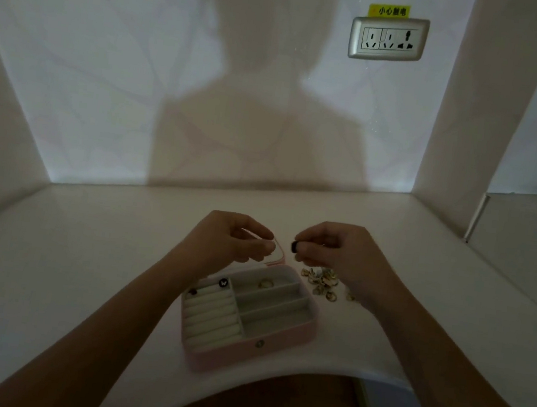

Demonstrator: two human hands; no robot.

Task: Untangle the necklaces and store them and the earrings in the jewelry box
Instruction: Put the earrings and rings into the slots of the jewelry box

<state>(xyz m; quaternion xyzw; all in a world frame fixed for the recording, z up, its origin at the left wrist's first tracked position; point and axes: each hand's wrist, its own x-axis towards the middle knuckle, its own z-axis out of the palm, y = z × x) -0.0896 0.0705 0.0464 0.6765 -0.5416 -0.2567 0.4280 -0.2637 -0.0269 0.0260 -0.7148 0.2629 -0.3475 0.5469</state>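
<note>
The pink box sits open near the front edge of the desk, its lid raised at the back. Two dark studs lie on the ring rolls in its left half, and a gold piece lies in the rearmost right compartment. A pile of gold jewelry rests on the desk just right of the box's back corner.

Both hands hover above the back of the box. The right hand pinches a small dark piece between thumb and fingertips. The left hand is curled, thumb meeting fingers in front of the lid; I cannot tell whether it holds anything. A socket is on the wall behind.
</note>
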